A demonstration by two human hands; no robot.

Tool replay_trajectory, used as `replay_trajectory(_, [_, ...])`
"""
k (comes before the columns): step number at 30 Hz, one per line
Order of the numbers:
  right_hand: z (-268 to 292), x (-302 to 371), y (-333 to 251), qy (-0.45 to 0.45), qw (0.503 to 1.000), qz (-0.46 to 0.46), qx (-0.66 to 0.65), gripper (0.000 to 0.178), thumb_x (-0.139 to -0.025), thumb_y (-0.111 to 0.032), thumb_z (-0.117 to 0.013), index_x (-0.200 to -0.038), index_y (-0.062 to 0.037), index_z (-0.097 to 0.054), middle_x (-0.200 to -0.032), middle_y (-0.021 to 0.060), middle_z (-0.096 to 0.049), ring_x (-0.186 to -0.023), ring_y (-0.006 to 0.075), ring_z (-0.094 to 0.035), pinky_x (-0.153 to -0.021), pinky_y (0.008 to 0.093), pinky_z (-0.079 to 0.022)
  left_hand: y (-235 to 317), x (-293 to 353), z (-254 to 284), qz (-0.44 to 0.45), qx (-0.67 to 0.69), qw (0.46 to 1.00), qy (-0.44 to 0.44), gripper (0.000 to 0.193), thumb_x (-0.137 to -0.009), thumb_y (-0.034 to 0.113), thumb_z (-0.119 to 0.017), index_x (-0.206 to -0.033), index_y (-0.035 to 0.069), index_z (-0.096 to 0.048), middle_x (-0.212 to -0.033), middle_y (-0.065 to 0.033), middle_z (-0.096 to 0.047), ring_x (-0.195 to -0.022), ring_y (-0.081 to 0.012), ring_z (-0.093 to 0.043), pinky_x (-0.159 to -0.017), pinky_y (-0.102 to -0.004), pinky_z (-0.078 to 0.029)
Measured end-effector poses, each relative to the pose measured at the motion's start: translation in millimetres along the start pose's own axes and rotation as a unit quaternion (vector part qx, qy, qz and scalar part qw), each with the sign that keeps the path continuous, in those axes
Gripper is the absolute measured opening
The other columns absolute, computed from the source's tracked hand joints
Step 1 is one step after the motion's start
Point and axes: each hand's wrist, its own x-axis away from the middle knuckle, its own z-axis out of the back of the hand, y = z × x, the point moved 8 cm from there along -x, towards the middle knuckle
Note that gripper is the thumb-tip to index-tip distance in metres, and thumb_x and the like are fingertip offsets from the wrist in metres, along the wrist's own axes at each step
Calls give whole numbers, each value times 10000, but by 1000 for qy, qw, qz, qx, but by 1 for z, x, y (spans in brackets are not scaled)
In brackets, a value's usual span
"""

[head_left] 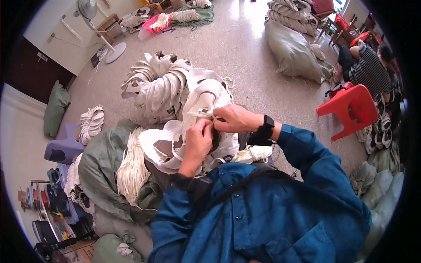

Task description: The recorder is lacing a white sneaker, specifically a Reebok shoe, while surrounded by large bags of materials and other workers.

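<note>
In front of my chest sits a white shoe upper (207, 97), with cream lace at its opening. My right hand (237, 118) pinches the shoelace (201, 114) close to the eyelets. Just below and to its left, my left hand (199, 141) is closed in a pinch at the same spot; the bit of lace between its fingers is mostly hidden. More white uppers (162, 147) lie under and beside my hands. A thick bundle of cream laces (133, 168) rests to the left on a green sack (103, 164).
Beyond my hands stand nested rolls of white uppers (162, 85). A full pale sack (291, 52) lies far right, near a red stool (351, 109) and a seated person in a striped top (368, 68). At left are a purple stool (66, 142) and a fan (115, 52).
</note>
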Motion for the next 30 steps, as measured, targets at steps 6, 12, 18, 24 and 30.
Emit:
replay_trajectory(6, [-1, 28, 38, 96, 986, -83, -109, 205, -863, -187, -583, -920, -4, -512, -704, 156, -549, -636, 297, -561, -614, 413, -451, 2, 76, 113, -8, 608, 793, -39, 81, -969, 90, -589, -960, 24, -634, -743, -15, -582, -624, -123, -576, -581, -293, -489])
replay_trajectory(12, [14, 35, 16, 201, 977, -64, -18, 293, -867, -259, -697, -949, -18, -551, -847, 143, -572, -718, 270, -597, -651, 387, -486, -22, 77, 133, 60, 136, 989, -27, 120, -913, 17, -621, -1026, 5, -660, -886, -31, -630, -703, -119, -590, -680, -288, -517])
replay_trajectory(18, [19, 28, 24, 240, 966, -32, -92, 170, -901, -168, -673, -985, -26, -631, -981, 94, -570, -804, 193, -589, -681, 326, -494, 54, 40, 69, -136, -112, 983, 47, 221, -847, 31, -681, -1063, 2, -647, -1015, -86, -625, -889, -207, -627, -740, -308, -504])
replay_trajectory(24, [17, 24, 21, 194, 957, 21, -214, 133, -911, -152, -657, -907, -24, -622, -916, 56, -614, -858, 145, -578, -710, 300, -482, 63, -1, 8, -316, -364, 875, 44, 219, -798, 95, -688, -1012, 72, -648, -959, -91, -566, -927, -288, -568, -806, -418, -448])
replay_trajectory(30, [-15, 44, 31, 125, 941, -176, -262, 191, -948, -195, -631, -940, -9, -589, -757, 46, -582, -755, 126, -568, -691, 287, -474, 66, -9, 6, -351, -383, 854, 34, 135, -815, 93, -667, -947, 69, -652, -896, -85, -570, -904, -283, -572, -827, -407, -437])
